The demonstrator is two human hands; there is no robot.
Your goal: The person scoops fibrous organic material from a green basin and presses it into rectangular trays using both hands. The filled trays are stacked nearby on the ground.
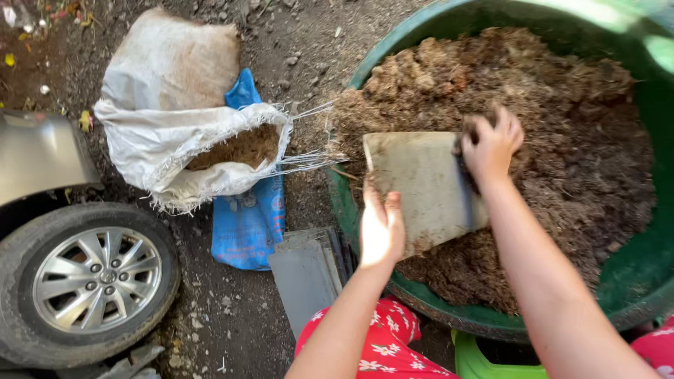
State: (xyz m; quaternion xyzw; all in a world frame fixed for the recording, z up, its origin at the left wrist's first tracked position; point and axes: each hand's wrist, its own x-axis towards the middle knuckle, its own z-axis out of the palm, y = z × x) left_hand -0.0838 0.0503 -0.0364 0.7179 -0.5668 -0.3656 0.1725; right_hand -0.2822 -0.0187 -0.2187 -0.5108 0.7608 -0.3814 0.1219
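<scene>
Both hands grip the grey pot (421, 186), left hand (381, 228) under its base, right hand (490, 144) at its mouth over the tub's (351, 210) left rim, where tilting could spill mulch (533, 140) onto the ground (232, 316).

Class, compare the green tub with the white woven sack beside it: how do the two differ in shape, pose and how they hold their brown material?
The green tub is rigid and round with a wide open top; the white woven sack is soft, crumpled and frayed at its mouth. The tub stands upright, the sack lies on its side on the dirt. The tub's brown material is heaped in full view, the sack's shows only through its mouth. Both hold brown, fibrous matter.
</scene>
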